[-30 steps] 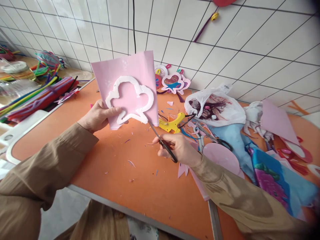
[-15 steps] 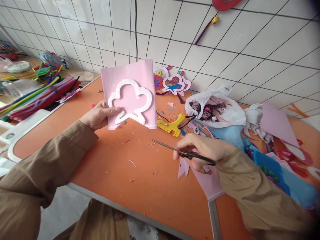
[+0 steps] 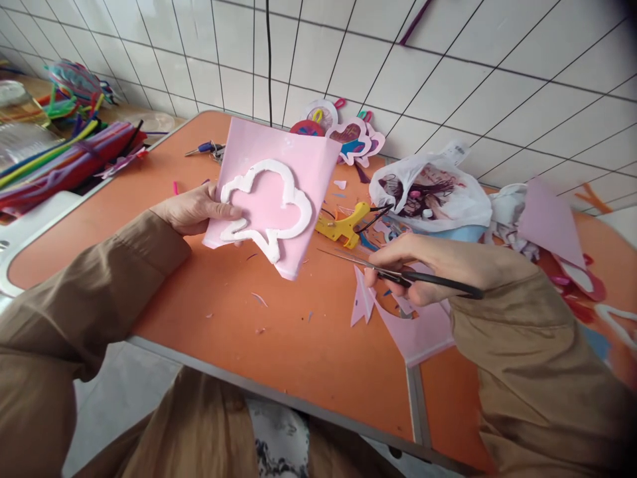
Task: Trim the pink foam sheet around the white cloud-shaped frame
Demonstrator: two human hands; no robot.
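Between thumb and fingers, my left hand [image 3: 196, 209] grips a pink sheet [image 3: 253, 143] by its left edge, raised above the table. On the sheet's face lies a white cloud-shaped outline [image 3: 301, 216], and my thumb presses on its left part. My right hand [image 3: 418, 265] is closed around a pair of scissors [image 3: 388, 272] with dark handles. Their thin blades point left toward the sheet, apart from it. Below my right hand lie pink offcuts [image 3: 418, 335] with cut edges, on the orange table.
A yellow glue gun [image 3: 346, 226] lies behind the scissors. A white plastic bag [image 3: 462, 199] holds dark stringy material. Finished-looking cut-out ornaments [image 3: 353, 139] lean by the tiled wall [image 3: 318, 60]. Colourful pipe cleaners [image 3: 74, 166] fill the left side. Keys [image 3: 216, 153] lie behind the sheet. Small scraps dot the table [image 3: 298, 372].
The pink sheet has turned clockwise in my left hand, its lower corner now pointing down. My right hand with the scissors has shifted right and slightly up. The view has tilted down.
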